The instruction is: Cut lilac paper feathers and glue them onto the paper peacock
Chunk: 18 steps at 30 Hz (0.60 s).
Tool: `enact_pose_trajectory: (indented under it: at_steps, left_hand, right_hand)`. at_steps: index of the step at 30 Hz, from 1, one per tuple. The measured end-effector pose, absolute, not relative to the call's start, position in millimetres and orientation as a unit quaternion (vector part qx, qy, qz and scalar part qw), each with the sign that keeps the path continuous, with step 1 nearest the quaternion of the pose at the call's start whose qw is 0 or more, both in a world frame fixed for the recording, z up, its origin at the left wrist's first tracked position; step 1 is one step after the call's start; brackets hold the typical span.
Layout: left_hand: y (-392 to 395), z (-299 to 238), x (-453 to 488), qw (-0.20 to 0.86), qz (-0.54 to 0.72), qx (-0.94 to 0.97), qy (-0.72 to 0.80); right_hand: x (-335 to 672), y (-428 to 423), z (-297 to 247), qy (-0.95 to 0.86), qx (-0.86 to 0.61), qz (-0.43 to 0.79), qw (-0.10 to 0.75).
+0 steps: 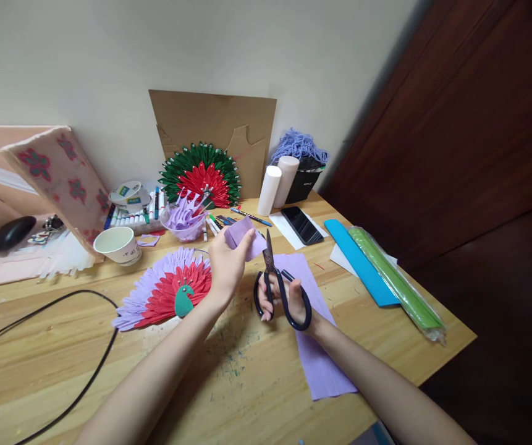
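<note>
My left hand [227, 262] pinches a small piece of purple crepe paper [244, 237] above the table. In my right hand [288, 296] is a pair of black-handled scissors [269, 266], blades pointing up beside the paper's right edge. Whether the blades touch the paper I cannot tell. A long purple crepe sheet [324, 364] lies flat under my right wrist. Left of my left hand rests a fan-shaped paper peacock [183, 301] with a green body and red and purple feathers. Behind it stands a clear bowl [185, 232] of cut purple strips.
A paper cup [118, 246] and a black cable [108, 352] are at left. A green and red peacock [203, 179] leans on cardboard [214, 117] at the back. Toward the right lie a phone [301, 225], blue paper [361, 262] and a wrapped green roll [395, 284].
</note>
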<state>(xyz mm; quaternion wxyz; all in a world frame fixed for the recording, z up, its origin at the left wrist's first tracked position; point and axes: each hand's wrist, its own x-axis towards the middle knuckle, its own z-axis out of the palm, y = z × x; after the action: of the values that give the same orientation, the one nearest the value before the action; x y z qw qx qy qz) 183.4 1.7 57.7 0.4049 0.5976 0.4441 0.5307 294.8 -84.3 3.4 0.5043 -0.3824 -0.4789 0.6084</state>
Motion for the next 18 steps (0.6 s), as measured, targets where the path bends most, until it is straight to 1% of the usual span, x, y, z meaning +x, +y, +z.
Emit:
enact_pose_trajectory:
  at_steps: [4, 10, 15, 18]
  left_hand:
    - [5, 58, 181, 0.410, 0.532, 0.595, 0.441]
    - [12, 62, 173, 0.435, 0.510, 0.593, 0.445]
    - [17, 67, 167, 0.412, 0.524, 0.590, 0.455]
    - [19, 66, 165, 0.402, 0.528, 0.596, 0.454]
  right_hand:
    - [295, -84, -1, -0.473, -0.397, 0.604, 0.504]
    - [294, -87, 8, -0.476, -0.432, 0.593, 0.485]
    - [293, -87, 15, -0.459, -0.453, 0.607, 0.464]
    - [292, -88, 18, -0.481, -0.461, 0.590, 0.457]
